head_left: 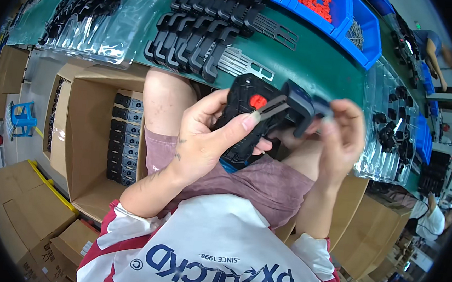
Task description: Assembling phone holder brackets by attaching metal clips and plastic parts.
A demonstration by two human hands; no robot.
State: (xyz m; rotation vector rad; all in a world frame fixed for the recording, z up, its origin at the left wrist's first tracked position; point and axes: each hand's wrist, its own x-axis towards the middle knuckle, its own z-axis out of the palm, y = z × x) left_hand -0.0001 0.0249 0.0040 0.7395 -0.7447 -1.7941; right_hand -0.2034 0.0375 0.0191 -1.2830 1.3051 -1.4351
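Observation:
My left hand grips a black plastic housing above my lap, its thumb lying along the near face. A small red round part is set in that housing. My right hand holds a black hook-shaped bracket by its right end, fingers pinched and slightly blurred. From the bracket a slotted metal strip reaches left over the housing, close to my left thumb. Whether the strip touches the housing I cannot tell.
On the green table lie rows of black brackets with metal strips. Blue bins hold small red parts and thin metal pins. Clear bags carry black parts. An open cardboard box stands left; a person is far right.

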